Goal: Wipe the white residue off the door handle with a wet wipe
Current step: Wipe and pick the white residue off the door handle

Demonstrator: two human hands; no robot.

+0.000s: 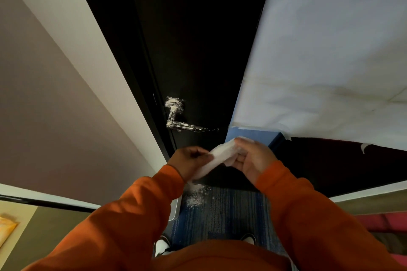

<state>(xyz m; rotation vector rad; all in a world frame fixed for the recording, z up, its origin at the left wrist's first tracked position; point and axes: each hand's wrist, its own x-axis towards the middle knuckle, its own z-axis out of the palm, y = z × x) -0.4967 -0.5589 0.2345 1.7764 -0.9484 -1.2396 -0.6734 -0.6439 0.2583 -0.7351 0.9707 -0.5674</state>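
Note:
A lever door handle (178, 121) sticks out of a black door (198, 50). Its round base and lever are smeared with white residue. Below the handle, both my hands hold a white wet wipe (217, 155) stretched between them. My left hand (189, 161) grips the wipe's lower left end. At the upper right end my right hand (253, 158) pinches it with fingers and thumb. Neither hand touches the handle, which lies a hand's width above them.
White powder (196, 198) lies scattered on the blue carpet (220, 215) at the door's foot. A white sheet (330, 50) covers the wall to the right, and a pale wall (55, 105) stands to the left. My shoes (163, 244) show near the bottom.

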